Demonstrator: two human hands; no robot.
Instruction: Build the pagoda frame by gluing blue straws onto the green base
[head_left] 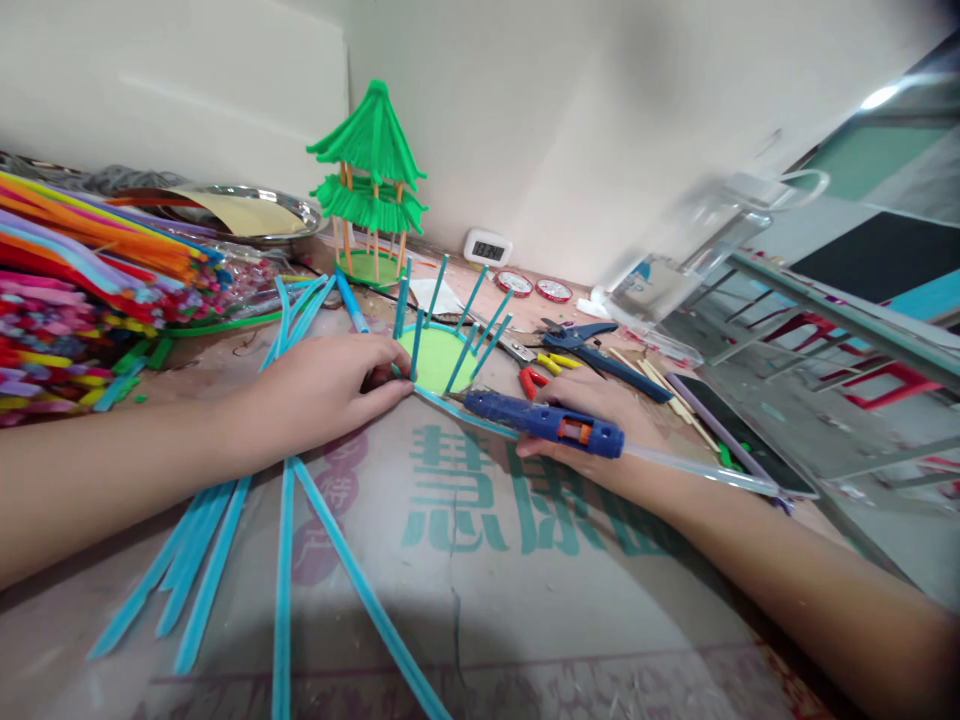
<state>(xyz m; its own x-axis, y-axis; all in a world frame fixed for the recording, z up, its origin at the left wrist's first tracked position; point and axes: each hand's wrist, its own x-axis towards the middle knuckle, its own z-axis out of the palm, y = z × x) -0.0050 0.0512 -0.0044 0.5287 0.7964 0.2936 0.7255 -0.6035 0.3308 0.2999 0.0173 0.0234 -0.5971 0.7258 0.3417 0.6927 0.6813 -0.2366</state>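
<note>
A pale green disc lies on the table with several blue-green sticks standing around its edge, some leaning to the right. My left hand is closed in a pinch at the disc's near left edge, on a blue pipe cleaner that runs along the rim toward the right. In my right hand is a blue hot glue gun, its nozzle pointing left at the near rim. A clear glue stick trails out of its back end. Loose blue pipe cleaners lie beneath and around my left forearm.
A green two-tiered pavilion model stands behind the disc. Colourful pipe cleaner bundles fill the left side. Pliers, wooden sticks and a phone lie at right. A small digital clock sits by the wall.
</note>
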